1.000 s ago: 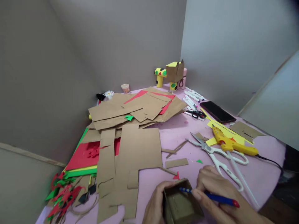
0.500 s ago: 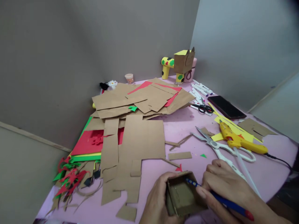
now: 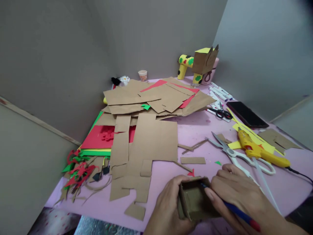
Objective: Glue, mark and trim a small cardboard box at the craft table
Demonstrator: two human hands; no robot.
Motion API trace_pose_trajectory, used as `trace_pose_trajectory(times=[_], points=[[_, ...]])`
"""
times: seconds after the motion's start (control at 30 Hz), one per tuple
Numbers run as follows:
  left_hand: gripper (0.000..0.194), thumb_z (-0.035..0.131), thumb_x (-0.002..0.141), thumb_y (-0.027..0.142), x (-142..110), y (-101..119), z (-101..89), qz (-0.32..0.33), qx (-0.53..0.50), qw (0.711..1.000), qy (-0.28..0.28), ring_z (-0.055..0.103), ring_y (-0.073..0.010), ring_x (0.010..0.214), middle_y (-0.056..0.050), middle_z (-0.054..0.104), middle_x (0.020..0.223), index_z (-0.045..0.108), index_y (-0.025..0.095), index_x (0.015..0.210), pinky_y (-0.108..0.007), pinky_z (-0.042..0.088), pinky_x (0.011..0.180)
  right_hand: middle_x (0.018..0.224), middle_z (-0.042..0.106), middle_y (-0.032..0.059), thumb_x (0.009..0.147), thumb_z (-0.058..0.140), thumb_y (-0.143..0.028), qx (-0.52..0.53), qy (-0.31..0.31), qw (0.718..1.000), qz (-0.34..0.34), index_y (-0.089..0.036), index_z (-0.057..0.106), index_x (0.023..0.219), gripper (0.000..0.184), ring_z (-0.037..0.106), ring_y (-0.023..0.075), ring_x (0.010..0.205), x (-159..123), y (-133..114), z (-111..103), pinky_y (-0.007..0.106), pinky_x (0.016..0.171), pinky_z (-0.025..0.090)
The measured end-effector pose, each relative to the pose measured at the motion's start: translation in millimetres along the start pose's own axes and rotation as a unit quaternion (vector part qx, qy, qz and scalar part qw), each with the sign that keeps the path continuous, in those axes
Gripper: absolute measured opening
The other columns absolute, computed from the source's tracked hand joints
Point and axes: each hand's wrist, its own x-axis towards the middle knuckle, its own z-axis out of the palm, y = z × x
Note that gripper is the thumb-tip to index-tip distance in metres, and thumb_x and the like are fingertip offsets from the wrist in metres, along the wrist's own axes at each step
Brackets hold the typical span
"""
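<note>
My left hand (image 3: 168,202) is wrapped round the left side of a small open cardboard box (image 3: 197,200), its opening tilted up toward me. In my right hand (image 3: 237,192) is a blue pencil (image 3: 238,213) with a red end. Its front end reaches inside the box near the upper wall, and the tip itself is hidden in there. The box is held low over the front edge of the table. Just beyond it lie a red paper scrap (image 3: 191,173) and a cardboard strip (image 3: 193,160).
Right of my hands are white-handled scissors (image 3: 232,153), a yellow glue gun (image 3: 256,148) and a phone (image 3: 246,114). Cut cardboard (image 3: 156,140) and coloured scraps (image 3: 80,173) spread to the left. A yellow spotted figure (image 3: 186,61) with a box head stands at the back.
The view has shifted, so the table's contents sit further right and slightly higher. The pencil's front end has gone deeper into the box, with less of it showing. Both hands keep their hold.
</note>
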Motion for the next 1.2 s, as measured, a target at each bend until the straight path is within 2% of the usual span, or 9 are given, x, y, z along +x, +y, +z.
trace_pose_trajectory(times=[0.27,0.57,0.8,0.97,1.1,1.2], points=[[0.065,0.068,0.065,0.008,-0.4,4.8,-4.9,-0.009,0.009,1.0,-0.026,0.058,-0.0217,0.109,-0.001,0.06,0.121,0.044,0.031,0.121,-0.036,0.049,0.09,0.053,0.054,-0.0029,0.09,0.039,-0.007,-0.005,-0.014,1.0,-0.013,-0.022,0.046,0.062,0.032,0.053,0.0151,0.053,0.1,-0.2,1.2,0.034,0.067,0.034],[0.071,0.065,0.065,0.004,-1.3,5.6,-6.8,-0.01,0.001,0.999,-0.046,0.057,-0.0193,0.112,0.003,0.057,0.124,0.042,0.036,0.124,-0.034,0.048,0.093,0.054,0.055,-0.0029,0.089,0.04,-0.006,0.016,-0.015,1.0,-0.005,-0.022,0.046,0.062,0.031,0.052,0.0141,0.052,4.6,-1.5,-1.2,0.033,0.065,0.035],[0.066,0.067,0.064,0.002,0.0,6.6,-3.9,-0.018,-0.007,1.0,-0.012,0.059,-0.0221,0.109,-0.001,0.061,0.12,0.047,0.031,0.12,-0.037,0.047,0.093,0.053,0.054,-0.0025,0.09,0.039,-0.007,0.009,-0.016,1.0,-0.007,-0.021,0.046,0.061,0.033,0.051,0.0141,0.051,8.0,-2.0,1.0,0.033,0.063,0.035],[0.065,0.065,0.069,0.006,2.2,8.5,-7.9,-0.022,-0.004,0.998,-0.057,0.058,-0.0214,0.112,-0.001,0.059,0.124,0.043,0.032,0.124,-0.035,0.047,0.094,0.052,0.054,-0.0032,0.087,0.04,-0.004,0.01,-0.016,0.999,-0.026,-0.02,0.049,0.06,0.032,0.051,0.0133,0.052,5.6,-6.3,0.5,0.032,0.062,0.034],[0.058,0.066,0.07,0.009,2.8,11.8,-7.0,-0.023,-0.02,0.999,-0.026,0.059,-0.0217,0.11,0.0,0.062,0.12,0.047,0.032,0.12,-0.037,0.046,0.095,0.053,0.053,-0.0036,0.084,0.041,-0.002,0.038,-0.032,0.998,-0.029,-0.02,0.048,0.06,0.031,0.049,0.0127,0.051,1.9,-7.2,-1.8,0.032,0.059,0.033],[0.06,0.068,0.068,0.009,2.2,12.2,-5.6,-0.023,-0.023,0.999,-0.018,0.059,-0.0218,0.108,0.001,0.062,0.118,0.048,0.033,0.119,-0.038,0.046,0.095,0.052,0.052,-0.0037,0.084,0.041,-0.002,0.052,-0.04,0.997,-0.038,-0.02,0.047,0.06,0.031,0.047,0.0125,0.051,0.4,-7.6,-2.0,0.033,0.058,0.031]])
